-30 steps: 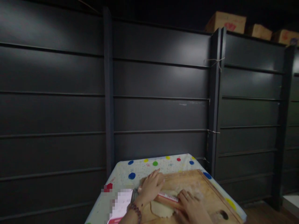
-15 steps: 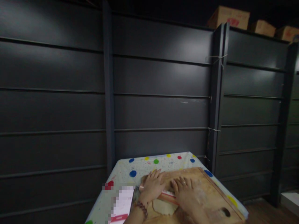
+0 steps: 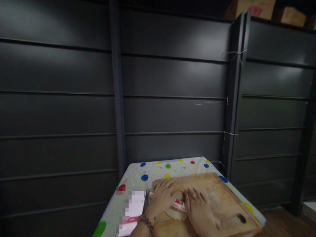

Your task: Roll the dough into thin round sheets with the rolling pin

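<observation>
A rolling pin point(image 3: 179, 206) with a red and white label lies across a flattened sheet of dough point(image 3: 176, 215). Dough edges show on both the near and far sides of the pin. My left hand point(image 3: 164, 195), a beaded bracelet at its wrist, rests palm down over the pin's left part with fingers stretched forward. Over the right part lies my right hand point(image 3: 198, 205), also flat and open, with a ring on one finger. Both palms hide the ends of the pin. Underneath is a wooden cutting board point(image 3: 222, 197), dusted with flour on the right.
A tablecloth point(image 3: 133, 174) with coloured dots covers the small table. Left of the board lies a white and pink item point(image 3: 135, 204), partly pixelated. The board has a handle hole point(image 3: 241, 218). A dark panelled wall point(image 3: 172, 115) stands behind, with cardboard boxes point(image 3: 254, 8) above it.
The pin has rolled a little under my palms; more of its label shows, and dough is now visible beyond it. The whole view has shifted slightly.
</observation>
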Available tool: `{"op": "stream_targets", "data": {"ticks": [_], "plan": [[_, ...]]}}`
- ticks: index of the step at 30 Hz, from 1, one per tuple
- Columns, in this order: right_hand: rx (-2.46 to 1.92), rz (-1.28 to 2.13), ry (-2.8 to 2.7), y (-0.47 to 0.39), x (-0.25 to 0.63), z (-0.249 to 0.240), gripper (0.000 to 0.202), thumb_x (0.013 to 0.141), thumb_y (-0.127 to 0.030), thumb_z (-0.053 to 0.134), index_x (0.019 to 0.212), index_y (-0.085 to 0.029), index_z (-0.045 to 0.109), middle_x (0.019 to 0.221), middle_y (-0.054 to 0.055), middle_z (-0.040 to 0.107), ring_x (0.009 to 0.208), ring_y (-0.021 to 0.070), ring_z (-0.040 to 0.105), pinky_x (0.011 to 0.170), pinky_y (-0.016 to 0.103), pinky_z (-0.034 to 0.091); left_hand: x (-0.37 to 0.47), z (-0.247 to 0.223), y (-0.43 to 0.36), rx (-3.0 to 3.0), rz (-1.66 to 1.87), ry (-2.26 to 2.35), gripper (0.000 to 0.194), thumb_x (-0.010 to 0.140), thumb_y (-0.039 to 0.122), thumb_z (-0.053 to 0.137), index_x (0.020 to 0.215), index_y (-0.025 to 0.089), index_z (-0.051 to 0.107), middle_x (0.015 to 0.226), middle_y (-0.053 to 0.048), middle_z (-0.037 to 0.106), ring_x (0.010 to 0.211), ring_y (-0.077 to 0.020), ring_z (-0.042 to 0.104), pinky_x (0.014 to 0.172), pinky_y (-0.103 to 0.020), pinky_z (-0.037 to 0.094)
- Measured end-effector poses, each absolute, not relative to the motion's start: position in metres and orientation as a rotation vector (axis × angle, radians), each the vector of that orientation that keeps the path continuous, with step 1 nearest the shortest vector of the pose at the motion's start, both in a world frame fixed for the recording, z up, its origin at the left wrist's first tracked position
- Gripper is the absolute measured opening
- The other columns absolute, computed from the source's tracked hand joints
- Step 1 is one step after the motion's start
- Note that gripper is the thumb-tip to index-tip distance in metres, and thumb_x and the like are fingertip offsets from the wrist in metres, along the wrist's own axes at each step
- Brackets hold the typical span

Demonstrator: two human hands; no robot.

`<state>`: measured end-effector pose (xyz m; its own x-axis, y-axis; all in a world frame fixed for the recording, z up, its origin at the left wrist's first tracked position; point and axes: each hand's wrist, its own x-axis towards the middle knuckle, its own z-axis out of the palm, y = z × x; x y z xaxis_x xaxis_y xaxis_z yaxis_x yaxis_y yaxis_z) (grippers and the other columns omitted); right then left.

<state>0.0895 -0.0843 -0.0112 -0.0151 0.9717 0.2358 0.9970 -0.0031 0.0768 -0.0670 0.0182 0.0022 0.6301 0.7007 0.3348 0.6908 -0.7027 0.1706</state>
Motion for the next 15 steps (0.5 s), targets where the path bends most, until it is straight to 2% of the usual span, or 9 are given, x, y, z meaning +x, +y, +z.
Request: {"op": "stream_targets", "data": {"ticks": [5, 9, 12, 15], "plan": [[-2.129, -0.281, -2.116, -0.096, 0.078, -0.012, 0.065, 0.081, 0.003, 0.038, 0.144, -0.015, 0.045, 0.147, 0.011, 0.043, 0.137, 0.0238, 0.040, 0.108, 0.038, 0.041, -0.077, 0.015, -0.007, 2.807, 0.515, 1.257, 0.050, 0.089, 0.024, 0.042, 0.137, 0.022, 0.056, 0.146, -0.005, 0.052, 0.135, -0.0235, 0.046, 0.115, -0.043, 0.035], [-2.094, -0.185, -2.128, -0.105, 0.071, -0.013, 0.061, 0.087, -0.005, 0.036, 0.145, -0.020, 0.043, 0.150, 0.004, 0.038, 0.139, 0.0216, 0.034, 0.112, 0.038, 0.036, -0.083, 0.018, -0.018, 2.807, 0.516, 1.255, 0.052, 0.089, 0.023, 0.041, 0.138, 0.022, 0.055, 0.148, -0.004, 0.049, 0.138, -0.0231, 0.042, 0.116, -0.044, 0.033], [-2.126, -0.185, -2.148, -0.103, 0.075, -0.013, 0.061, 0.086, -0.005, 0.036, 0.146, -0.016, 0.042, 0.153, 0.007, 0.032, 0.141, 0.0229, 0.031, 0.114, 0.039, 0.032, -0.080, 0.012, -0.012, 2.797, 0.571, 1.273, 0.049, 0.090, 0.024, 0.042, 0.137, 0.023, 0.056, 0.147, -0.004, 0.051, 0.138, -0.0229, 0.042, 0.116, -0.044, 0.032], [-2.064, -0.280, -2.157, -0.091, 0.090, -0.013, 0.058, 0.089, -0.007, 0.033, 0.145, -0.018, 0.044, 0.155, 0.007, 0.028, 0.145, 0.0258, 0.020, 0.117, 0.048, 0.021, -0.070, 0.008, 0.003, 2.816, 0.603, 1.274, 0.045, 0.092, 0.024, 0.044, 0.134, 0.024, 0.058, 0.146, -0.003, 0.053, 0.138, -0.0220, 0.042, 0.118, -0.042, 0.029]]}}
